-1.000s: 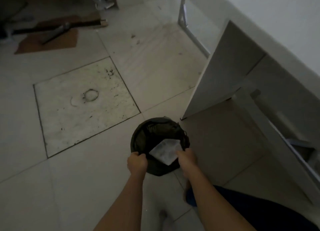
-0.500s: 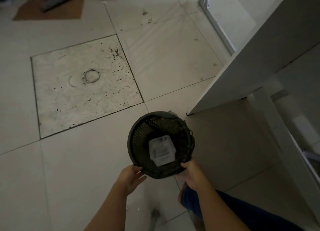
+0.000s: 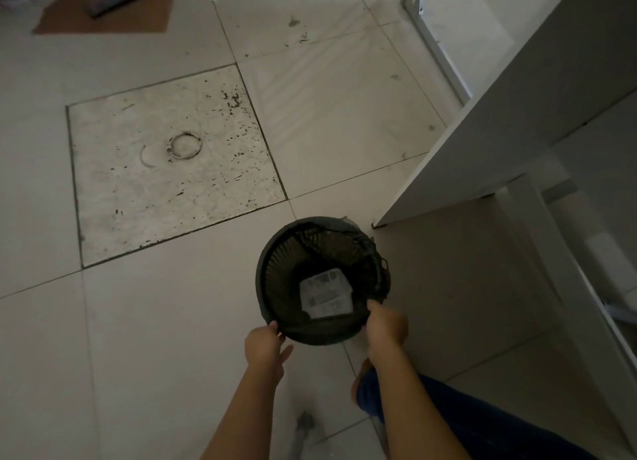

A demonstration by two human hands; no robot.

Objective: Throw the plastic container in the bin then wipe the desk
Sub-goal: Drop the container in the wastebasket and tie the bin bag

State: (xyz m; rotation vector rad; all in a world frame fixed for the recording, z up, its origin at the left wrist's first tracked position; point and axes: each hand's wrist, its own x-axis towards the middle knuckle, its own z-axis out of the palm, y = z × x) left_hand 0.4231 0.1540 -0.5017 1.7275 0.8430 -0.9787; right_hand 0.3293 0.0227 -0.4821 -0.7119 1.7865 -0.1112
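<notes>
Bin (image 3: 275, 280): a dark, round, slatted basket stood on the tiled floor (image 3: 155, 339), seen from above, just beside the foot of a white panel.
Container (image 3: 325, 294): a clear plastic box lying inside the bin on its bottom, toward the near right side, tilted slightly.
Left hand (image 3: 263, 351): placed at the near left rim of the bin; the fingers are spread and loose, the fingertips touching or just at the rim, nothing enclosed. The grip is unclenched.
Right hand (image 3: 386, 325): placed at the near right rim; the fingers are curled over the edge, but whether the rim is actually pinched cannot be told.
Container relative to grip: held by neither hand; it lies below and between them, nearer the right hand, well inside the rim.
Counter (image 3: 537, 90): a white panel rising at the right, with a pale frame beneath it.
Floor detail: a speckled square hatch (image 3: 172, 170) with a ring mark is set to the left, well apart from the bin.
Leg (image 3: 465, 421): clad in dark blue, seen at the lower right.
</notes>
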